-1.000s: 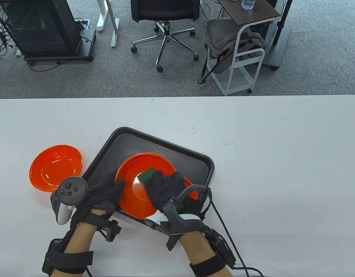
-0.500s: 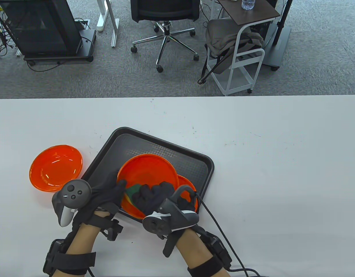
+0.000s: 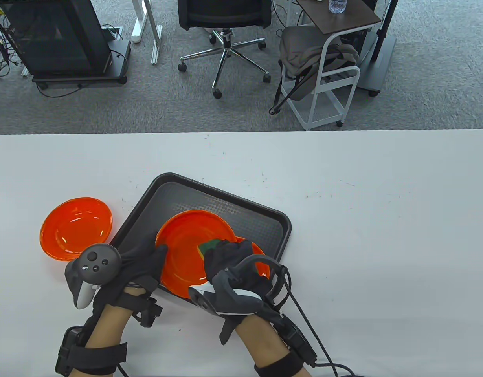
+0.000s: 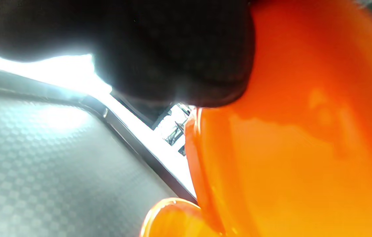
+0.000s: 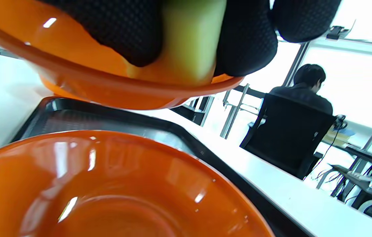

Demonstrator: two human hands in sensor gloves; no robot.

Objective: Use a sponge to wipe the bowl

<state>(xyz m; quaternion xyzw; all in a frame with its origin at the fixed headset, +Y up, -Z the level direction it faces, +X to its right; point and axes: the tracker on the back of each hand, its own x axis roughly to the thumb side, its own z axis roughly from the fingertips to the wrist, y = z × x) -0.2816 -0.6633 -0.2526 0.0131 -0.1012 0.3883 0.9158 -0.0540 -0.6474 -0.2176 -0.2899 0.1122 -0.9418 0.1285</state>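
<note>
While left hand (image 3: 141,261) grips the bowl (image 3: 188,251), right fingers (image 5: 245,39) pinch the sponge (image 3: 208,246) inside.

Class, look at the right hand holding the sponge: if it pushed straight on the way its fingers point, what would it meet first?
Probably the inner wall of the held bowl: the right hand already presses the sponge into it.

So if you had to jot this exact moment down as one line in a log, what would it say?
step: wiping | left hand: holds bowl tilted over tray | right hand: presses sponge inside bowl | second bowl beneath | third bowl on table
</note>
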